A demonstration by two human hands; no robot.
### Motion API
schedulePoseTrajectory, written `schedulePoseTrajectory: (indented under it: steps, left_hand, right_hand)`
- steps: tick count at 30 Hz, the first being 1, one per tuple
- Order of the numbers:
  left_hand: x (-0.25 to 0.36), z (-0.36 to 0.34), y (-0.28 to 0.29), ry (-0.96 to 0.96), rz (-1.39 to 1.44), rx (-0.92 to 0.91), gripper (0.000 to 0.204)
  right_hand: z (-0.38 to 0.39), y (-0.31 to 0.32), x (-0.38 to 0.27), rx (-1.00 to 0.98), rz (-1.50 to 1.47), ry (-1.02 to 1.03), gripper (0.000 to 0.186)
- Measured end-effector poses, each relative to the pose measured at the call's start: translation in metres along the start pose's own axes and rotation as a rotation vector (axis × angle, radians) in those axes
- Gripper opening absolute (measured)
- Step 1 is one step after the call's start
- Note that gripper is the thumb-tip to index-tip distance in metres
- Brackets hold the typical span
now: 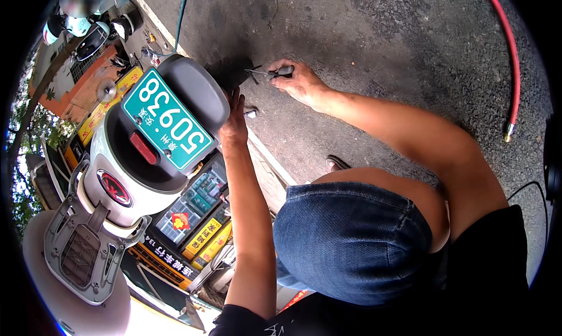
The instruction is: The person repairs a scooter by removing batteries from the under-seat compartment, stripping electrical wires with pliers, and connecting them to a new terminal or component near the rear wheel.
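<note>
A scooter with a white rear body [140, 204] and a dark grey mudguard [190, 87] stands on the left, tilted in the picture. My left hand [234, 122] is beside the mudguard's edge, its visible fingers stretched toward the dark, shadowed tyre [231, 71]. Part of that hand is hidden, and I cannot tell how firmly it touches. My right hand [297, 83] is closed round the dark handle of a hand tool [283, 72]. A thin metal shaft points from it toward the tyre. Something small and black is at its tip, too small to name.
A green licence plate [167, 119], a red reflector [144, 148] and a grey rear rack [82, 257] are on the scooter. A red hose [510, 49] with a brass end lies at the far right. A thin green hose [182, 16] runs along the top. Shop signs stand behind.
</note>
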State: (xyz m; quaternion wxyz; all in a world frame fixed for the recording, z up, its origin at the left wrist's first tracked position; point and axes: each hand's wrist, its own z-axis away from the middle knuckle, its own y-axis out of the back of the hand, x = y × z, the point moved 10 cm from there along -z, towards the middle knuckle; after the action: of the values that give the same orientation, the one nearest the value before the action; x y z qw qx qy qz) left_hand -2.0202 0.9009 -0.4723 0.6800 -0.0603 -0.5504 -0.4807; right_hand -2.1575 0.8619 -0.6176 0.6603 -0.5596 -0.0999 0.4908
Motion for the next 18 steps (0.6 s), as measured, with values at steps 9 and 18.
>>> schedulePoseTrajectory:
  steps: [9, 18]
  left_hand:
    - [0.001, 0.01, -0.011, 0.166, -0.263, -0.204, 0.051]
    - [0.104, 0.065, -0.025, -1.276, -1.252, -0.204, 0.027]
  right_hand:
    - [0.015, 0.011, -0.065, -0.044, 0.551, 0.115, 0.031]
    - [0.096, -0.072, -0.17, -0.211, 1.765, 0.21, 0.034]
